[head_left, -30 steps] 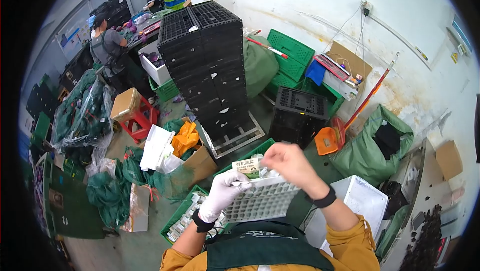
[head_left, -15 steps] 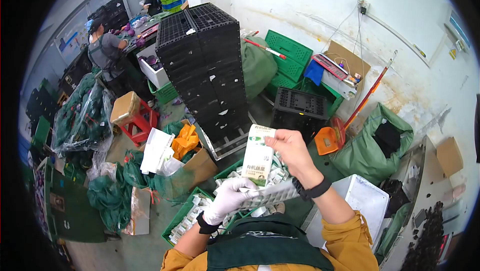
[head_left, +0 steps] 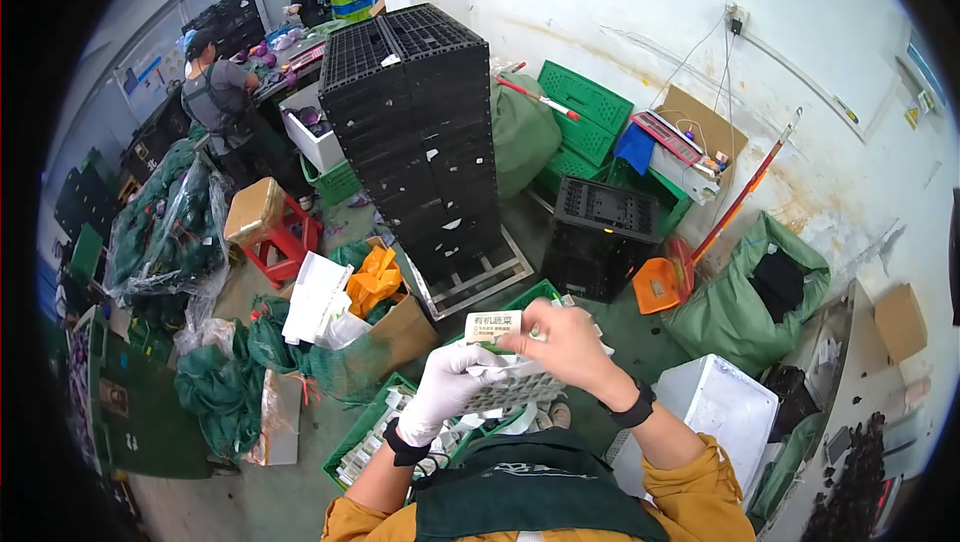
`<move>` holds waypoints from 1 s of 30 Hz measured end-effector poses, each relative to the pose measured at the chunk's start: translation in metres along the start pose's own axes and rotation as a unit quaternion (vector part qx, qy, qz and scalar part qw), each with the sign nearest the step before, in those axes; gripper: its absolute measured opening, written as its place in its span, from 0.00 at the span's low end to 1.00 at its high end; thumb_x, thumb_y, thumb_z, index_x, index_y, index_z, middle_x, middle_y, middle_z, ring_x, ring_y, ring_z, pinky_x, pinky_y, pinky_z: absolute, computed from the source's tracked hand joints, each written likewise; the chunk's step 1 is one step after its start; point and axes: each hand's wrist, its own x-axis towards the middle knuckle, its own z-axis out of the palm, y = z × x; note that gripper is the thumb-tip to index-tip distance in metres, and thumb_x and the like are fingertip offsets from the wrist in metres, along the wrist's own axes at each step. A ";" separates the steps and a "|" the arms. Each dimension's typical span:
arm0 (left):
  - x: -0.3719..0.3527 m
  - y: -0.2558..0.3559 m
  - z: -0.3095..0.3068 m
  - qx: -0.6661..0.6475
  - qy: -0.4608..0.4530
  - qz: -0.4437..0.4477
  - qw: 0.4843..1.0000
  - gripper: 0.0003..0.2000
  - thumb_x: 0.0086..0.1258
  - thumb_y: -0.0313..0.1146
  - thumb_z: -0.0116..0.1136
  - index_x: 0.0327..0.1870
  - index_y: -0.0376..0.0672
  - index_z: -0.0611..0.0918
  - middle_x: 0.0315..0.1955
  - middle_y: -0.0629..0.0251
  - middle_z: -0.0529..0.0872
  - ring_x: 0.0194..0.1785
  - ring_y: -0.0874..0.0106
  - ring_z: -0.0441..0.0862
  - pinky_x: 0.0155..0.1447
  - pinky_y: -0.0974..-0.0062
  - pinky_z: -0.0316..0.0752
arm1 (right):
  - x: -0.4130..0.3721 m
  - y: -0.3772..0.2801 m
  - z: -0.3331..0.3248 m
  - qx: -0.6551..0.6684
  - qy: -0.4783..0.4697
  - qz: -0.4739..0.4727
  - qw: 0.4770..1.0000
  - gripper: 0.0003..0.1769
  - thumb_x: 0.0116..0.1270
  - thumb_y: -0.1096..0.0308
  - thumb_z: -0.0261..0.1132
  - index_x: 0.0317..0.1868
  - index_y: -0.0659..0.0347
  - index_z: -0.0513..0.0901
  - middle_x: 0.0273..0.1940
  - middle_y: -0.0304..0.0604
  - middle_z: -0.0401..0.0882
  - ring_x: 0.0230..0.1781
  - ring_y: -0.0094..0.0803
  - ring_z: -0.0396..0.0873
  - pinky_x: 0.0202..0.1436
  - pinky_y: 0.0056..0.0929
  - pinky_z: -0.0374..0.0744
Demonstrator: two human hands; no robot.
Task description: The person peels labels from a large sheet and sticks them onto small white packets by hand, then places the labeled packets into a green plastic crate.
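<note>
My left hand [head_left: 450, 387], in a white glove, is closed around the near left end of a pale grey piece with a grid pattern [head_left: 512, 392], held in front of my apron. Just above it stands a printed paper label [head_left: 493, 326] with Chinese characters, its lower part hidden behind my hands. My bare right hand [head_left: 568, 347] pinches the label's right side between thumb and fingers. Below my hands, green crates [head_left: 345, 439] hold many white and green printed packs [head_left: 375, 447].
A tall stack of black crates [head_left: 415, 142] rises ahead on a metal base. At left are a red stool [head_left: 283, 247] and a cardboard box [head_left: 410, 337] with netting. A white foam box [head_left: 725, 407] and green sack [head_left: 745, 317] stand right. Two people work at the back left.
My right hand has come down and closer to my left. The label, upright and long before, now shows only a short upper part above the grid-patterned piece.
</note>
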 end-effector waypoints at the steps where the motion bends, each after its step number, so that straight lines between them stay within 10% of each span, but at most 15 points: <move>1: 0.001 0.001 0.001 0.000 -0.009 0.006 1.000 0.04 0.54 0.23 0.65 0.29 0.37 0.82 0.27 0.69 0.81 0.34 0.81 0.77 0.40 0.82 0.71 | 0.002 -0.004 0.001 0.096 -0.052 0.012 0.994 0.10 0.58 0.68 0.66 0.27 0.68 0.78 0.23 0.41 0.76 0.23 0.21 0.73 0.27 0.22 0.70; 6: -0.004 -0.012 0.007 -0.062 -0.067 -0.041 0.995 0.04 0.55 0.25 0.65 0.29 0.37 0.82 0.27 0.71 0.82 0.32 0.83 0.76 0.38 0.83 0.71 | 0.023 0.020 -0.003 0.334 0.091 0.003 0.938 0.07 0.63 0.73 0.61 0.32 0.70 0.78 0.26 0.31 0.77 0.27 0.14 0.69 0.30 0.16 0.70; 9: -0.007 -0.010 0.010 -0.035 -0.051 -0.031 0.998 0.04 0.56 0.26 0.65 0.29 0.37 0.82 0.27 0.70 0.82 0.32 0.82 0.76 0.38 0.83 0.71 | 0.035 0.051 -0.015 0.136 0.113 0.020 0.984 0.07 0.64 0.71 0.59 0.31 0.67 0.75 0.23 0.33 0.75 0.26 0.12 0.68 0.29 0.17 0.68; 14: -0.003 -0.002 0.004 0.023 -0.009 0.004 1.000 0.04 0.57 0.25 0.64 0.29 0.36 0.81 0.27 0.67 0.82 0.33 0.80 0.78 0.39 0.81 0.72 | 0.004 -0.004 -0.008 0.175 -0.052 -0.041 0.982 0.07 0.60 0.71 0.59 0.37 0.63 0.70 0.23 0.41 0.72 0.25 0.29 0.74 0.30 0.27 0.71; 20: -0.003 0.006 0.000 0.008 0.013 0.007 1.000 0.03 0.54 0.23 0.64 0.27 0.36 0.82 0.25 0.67 0.82 0.31 0.79 0.77 0.39 0.81 0.71 | 0.016 0.023 0.007 -0.045 0.175 -0.075 0.981 0.15 0.52 0.68 0.69 0.29 0.63 0.68 0.18 0.44 0.69 0.18 0.39 0.70 0.23 0.33 0.68; 30: 0.007 0.007 -0.007 -0.024 0.068 -0.071 0.995 0.04 0.57 0.26 0.64 0.27 0.37 0.81 0.23 0.72 0.81 0.27 0.85 0.74 0.33 0.86 0.68 | -0.004 0.025 0.007 0.019 -0.030 -0.185 0.982 0.05 0.57 0.72 0.62 0.30 0.62 0.75 0.28 0.44 0.68 0.29 0.38 0.71 0.32 0.32 0.70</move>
